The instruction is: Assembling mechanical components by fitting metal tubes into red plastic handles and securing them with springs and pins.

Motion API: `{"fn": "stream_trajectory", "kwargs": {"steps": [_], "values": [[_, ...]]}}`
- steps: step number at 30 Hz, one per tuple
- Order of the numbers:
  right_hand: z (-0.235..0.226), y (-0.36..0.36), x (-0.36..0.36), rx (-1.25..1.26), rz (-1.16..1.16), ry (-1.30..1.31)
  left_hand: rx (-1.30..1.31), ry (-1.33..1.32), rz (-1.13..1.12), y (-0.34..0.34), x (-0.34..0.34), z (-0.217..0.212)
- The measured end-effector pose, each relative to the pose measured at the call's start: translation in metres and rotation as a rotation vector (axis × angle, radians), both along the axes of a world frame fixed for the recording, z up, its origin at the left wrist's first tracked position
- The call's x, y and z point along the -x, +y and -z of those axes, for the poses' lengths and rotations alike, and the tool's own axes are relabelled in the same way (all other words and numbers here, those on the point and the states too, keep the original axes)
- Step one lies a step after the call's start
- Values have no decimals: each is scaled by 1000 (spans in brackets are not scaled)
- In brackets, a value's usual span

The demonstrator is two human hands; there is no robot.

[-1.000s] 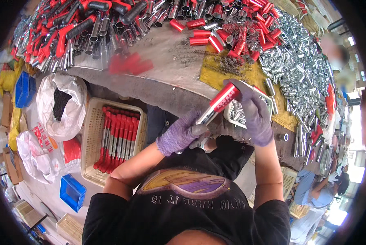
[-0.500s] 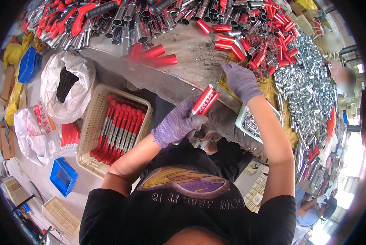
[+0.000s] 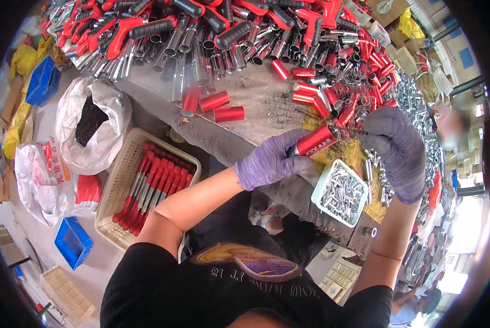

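Red metal tube [image 3: 317, 139] sits gripped in our purple-gloved left hand [image 3: 269, 162], above the grey workbench's [image 3: 256, 104] near edge. Our gloved right hand [image 3: 395, 150] curls loosely just beside it, holding nothing we can see, over a white tray of small silver pins [image 3: 340, 192].

Brightness: the scene is being lit evenly and strongly, as by daylight.
Light source: the brightest light is being let in at the lower right rim, where detail is being washed out to white.
Shadows: soft, short shadows are being cast under the surface [image 3: 223, 145] edge and beneath the basket [image 3: 126, 164].
Glare: highlights are being thrown off the chrome tubes [image 3: 174, 46] and the red tube [image 3: 316, 140].
Distortion: straight edges are being bent toward the rim, and the corners are being masked in black.
Focus: the centre is being rendered sharply; the rim is being smeared.
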State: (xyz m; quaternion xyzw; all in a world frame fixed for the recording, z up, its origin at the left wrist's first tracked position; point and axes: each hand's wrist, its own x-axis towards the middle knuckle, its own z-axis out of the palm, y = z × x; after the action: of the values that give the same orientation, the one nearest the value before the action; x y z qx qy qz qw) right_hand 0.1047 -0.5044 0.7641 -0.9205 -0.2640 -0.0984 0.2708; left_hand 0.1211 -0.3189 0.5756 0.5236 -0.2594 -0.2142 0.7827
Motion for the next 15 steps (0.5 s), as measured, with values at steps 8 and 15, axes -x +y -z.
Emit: {"fn": "stream_trajectory", "kwargs": {"steps": [8, 15], "values": [[-3, 16, -30, 239, -23, 72, -68, -131, -36, 5, -34, 5], [0, 14, -119, -48, -273, 655, -136, -386, -293, 12, -32, 18]]}}
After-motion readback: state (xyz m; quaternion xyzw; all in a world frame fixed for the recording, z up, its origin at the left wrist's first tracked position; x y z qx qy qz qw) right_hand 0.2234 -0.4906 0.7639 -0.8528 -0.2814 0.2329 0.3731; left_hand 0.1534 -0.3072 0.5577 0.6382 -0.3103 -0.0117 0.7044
